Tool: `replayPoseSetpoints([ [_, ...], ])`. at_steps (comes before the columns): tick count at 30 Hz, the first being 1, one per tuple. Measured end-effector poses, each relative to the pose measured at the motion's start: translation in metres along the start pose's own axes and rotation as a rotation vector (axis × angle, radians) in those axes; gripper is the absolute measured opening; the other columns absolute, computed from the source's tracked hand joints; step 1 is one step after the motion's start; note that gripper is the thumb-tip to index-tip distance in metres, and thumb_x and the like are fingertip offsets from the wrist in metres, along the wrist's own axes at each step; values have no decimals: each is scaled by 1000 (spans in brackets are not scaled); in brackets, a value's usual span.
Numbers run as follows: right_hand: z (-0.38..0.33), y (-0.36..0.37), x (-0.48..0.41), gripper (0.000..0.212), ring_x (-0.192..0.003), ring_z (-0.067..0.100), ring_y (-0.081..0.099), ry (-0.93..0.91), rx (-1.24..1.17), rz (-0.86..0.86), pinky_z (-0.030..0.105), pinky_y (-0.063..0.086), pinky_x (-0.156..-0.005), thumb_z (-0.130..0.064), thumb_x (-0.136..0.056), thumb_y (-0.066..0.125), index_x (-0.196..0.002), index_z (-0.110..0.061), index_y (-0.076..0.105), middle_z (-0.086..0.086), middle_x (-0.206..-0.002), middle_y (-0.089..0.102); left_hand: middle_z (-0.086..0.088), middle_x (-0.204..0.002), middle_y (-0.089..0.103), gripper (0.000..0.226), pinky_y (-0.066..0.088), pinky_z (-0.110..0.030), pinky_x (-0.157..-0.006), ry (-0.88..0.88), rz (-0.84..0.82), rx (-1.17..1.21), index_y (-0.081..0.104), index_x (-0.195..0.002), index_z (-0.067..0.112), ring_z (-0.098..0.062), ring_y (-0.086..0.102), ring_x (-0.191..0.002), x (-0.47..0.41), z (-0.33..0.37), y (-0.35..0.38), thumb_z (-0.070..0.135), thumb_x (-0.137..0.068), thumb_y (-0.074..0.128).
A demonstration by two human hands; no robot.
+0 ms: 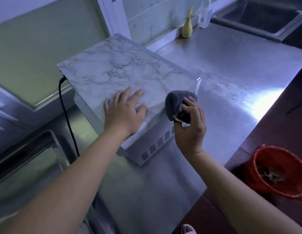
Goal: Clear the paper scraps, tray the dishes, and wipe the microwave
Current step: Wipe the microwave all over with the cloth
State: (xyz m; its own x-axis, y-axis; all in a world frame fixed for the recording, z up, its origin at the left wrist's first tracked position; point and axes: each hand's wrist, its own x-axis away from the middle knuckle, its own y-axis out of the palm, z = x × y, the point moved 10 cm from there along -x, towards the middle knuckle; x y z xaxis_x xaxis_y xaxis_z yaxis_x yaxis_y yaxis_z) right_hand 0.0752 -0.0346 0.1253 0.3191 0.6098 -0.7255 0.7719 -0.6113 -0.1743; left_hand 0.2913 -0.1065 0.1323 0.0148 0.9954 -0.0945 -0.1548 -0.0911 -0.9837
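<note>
Step in hand, by judgement: the wipe of the microwave (123,71), the last part of the task. Set askew on the steel counter (231,65), marble-patterned top upward, vented side toward the camera. Left hand (125,110): fingers spread and straight, laid flat on the near part of the top, apparently to steady the box. Right hand (190,125): fingers and thumb curled tight round a bunched dark cloth (177,102), held at the near right corner of the top; touching the edge or just off it, cannot tell which. No paper scraps or dishes seen on the counter; what look like scraps lying in the red bucket (278,171) down beside the counter on the right, so those two steps probably done. Next move likely calls for pressing the cloth onto the top, sweeping across the marble surface in overlapping passes, and shifting the left hand out of the path without letting the box slide. Also to mind: the black power cord (67,115) at the rear left corner, and the vent slots on the near side, to be wiped lightly.
</note>
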Motion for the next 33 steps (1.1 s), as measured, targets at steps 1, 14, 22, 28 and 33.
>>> replayPoseSetpoints([
  [1, 2, -1, 3, 23, -118, 37, 60, -6, -16, 25, 44, 49, -102, 17, -71, 74, -91, 10, 66, 9, -119, 61, 5, -162, 27, 57, 13, -54, -116, 0, 23, -9, 33, -148, 46, -20, 20, -148, 0, 2, -2, 59, -92, 28],
  [14, 87, 31, 92, 24, -113, 42, 62, 169, -1, -163, 52, 52, -94, 18, -67, 67, -88, 5, 65, 22, -110, 69, 6, -160, 33, 56, 16, -49, -116, -23, 54, -1, 40, -143, 49, -19, 26, -146, -1, 1, -6, 59, -89, 28],
  [22, 112, 40, 117, 28, -108, 39, 63, 245, 110, -461, 38, 50, -94, -11, -74, 49, -90, 3, 67, 18, -109, 70, 6, -159, 34, 55, 17, -47, -118, -28, 66, 4, 42, -144, 47, -19, 28, -145, 0, 0, -6, 57, -91, 30],
  [28, 105, 55, 145, 38, -103, 36, 67, 102, 196, -904, 45, 52, -92, -27, -72, 41, -87, -5, 69, 13, -99, 73, 5, -159, 35, 54, 19, -46, -119, -39, 59, 11, 43, -144, 46, -21, 30, -145, 1, -1, -8, 56, -93, 33],
  [33, 110, 50, 142, 24, -83, 24, 60, 362, 32, -1034, 29, 39, -67, -8, -68, 58, -78, -30, 52, -4, -81, 63, 6, -158, 37, 50, 23, -45, -118, -42, 56, 15, 44, -144, 44, -21, 32, -144, 1, -2, -9, 55, -95, 38],
])
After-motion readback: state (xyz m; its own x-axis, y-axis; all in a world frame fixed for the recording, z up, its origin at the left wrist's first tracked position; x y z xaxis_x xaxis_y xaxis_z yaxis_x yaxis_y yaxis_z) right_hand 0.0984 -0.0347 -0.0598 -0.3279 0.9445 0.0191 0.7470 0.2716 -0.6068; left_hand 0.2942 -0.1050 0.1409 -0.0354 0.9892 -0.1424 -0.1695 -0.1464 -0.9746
